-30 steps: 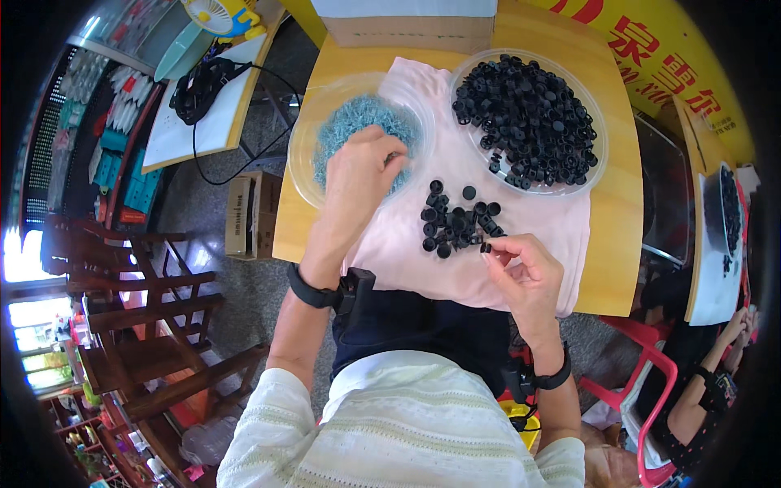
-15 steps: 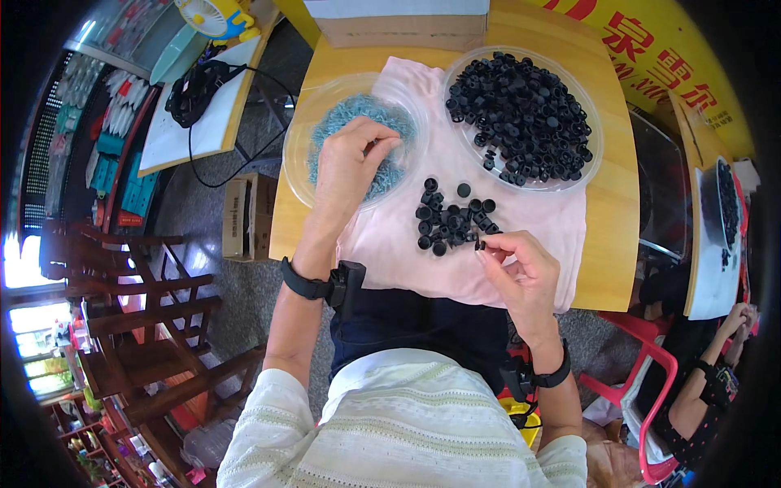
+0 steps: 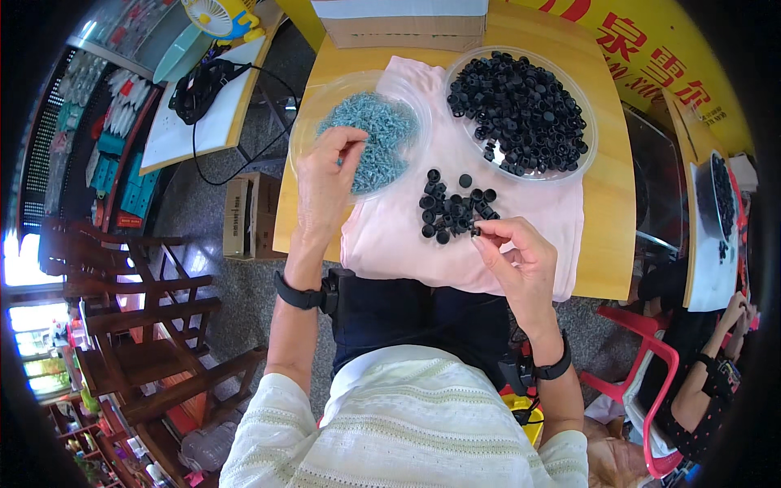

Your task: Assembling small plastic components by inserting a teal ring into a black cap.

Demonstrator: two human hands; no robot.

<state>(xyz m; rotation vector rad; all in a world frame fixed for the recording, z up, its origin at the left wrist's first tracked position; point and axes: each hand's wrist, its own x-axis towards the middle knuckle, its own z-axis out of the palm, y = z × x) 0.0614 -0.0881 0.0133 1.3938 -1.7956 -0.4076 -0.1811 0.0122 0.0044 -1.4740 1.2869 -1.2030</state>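
Observation:
My left hand [image 3: 324,175] is over the left side of a clear round tray [image 3: 296,154] heaped with small blue-grey screws [image 3: 376,134]. Its thumb and fingers are pinched together, and whatever they hold is too small to make out. Close to the pink cloth [image 3: 390,252], my right hand [image 3: 525,264] pinches a small black plastic cap [image 3: 477,233] between thumb and forefinger. That cap is partly hidden by the fingertips. Just beyond it lies a loose cluster of black caps [image 3: 451,210]. A second clear round tray [image 3: 596,134] at the far right holds a large heap of black caps [image 3: 521,106].
A cardboard box [image 3: 407,31] stands at the back of the wooden table [image 3: 606,244]. On the left are a white-topped side table [image 3: 175,146] with a black bag [image 3: 203,85] and a floor carton [image 3: 250,215]. At right, another person's hands [image 3: 736,313] show near a red chair [image 3: 659,358].
My left hand has drawn back from the screw heap toward the tray's left side, still pinched. My right hand keeps its pinch on the cap near the cluster. The whole view has shifted slightly.

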